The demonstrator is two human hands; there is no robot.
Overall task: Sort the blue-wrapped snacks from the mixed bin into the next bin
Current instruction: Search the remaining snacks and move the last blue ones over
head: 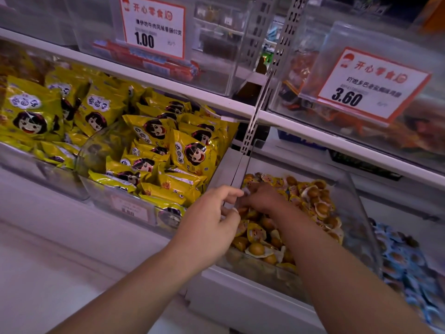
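Both hands (231, 208) dig in yellow snacks (320, 208); blue-wrapped snacks (404, 261) lie right.

From here I cannot see the fingertips of my right hand (262, 197); they are sunk among the yellow-wrapped snacks (301, 213) at the far left corner of the mixed bin (361, 213), so I cannot tell whether they pinch anything. My left hand (212, 227) covers that bin's left wall. The blue-wrapped snacks (404, 261) in the next bin run off the right edge and are blurred. The small label (130, 208) on the bin of yellow packets (149, 145) is too smeared to read. The small print on both price signs (370, 85) is unclear. Both forearms leave the bottom edge.
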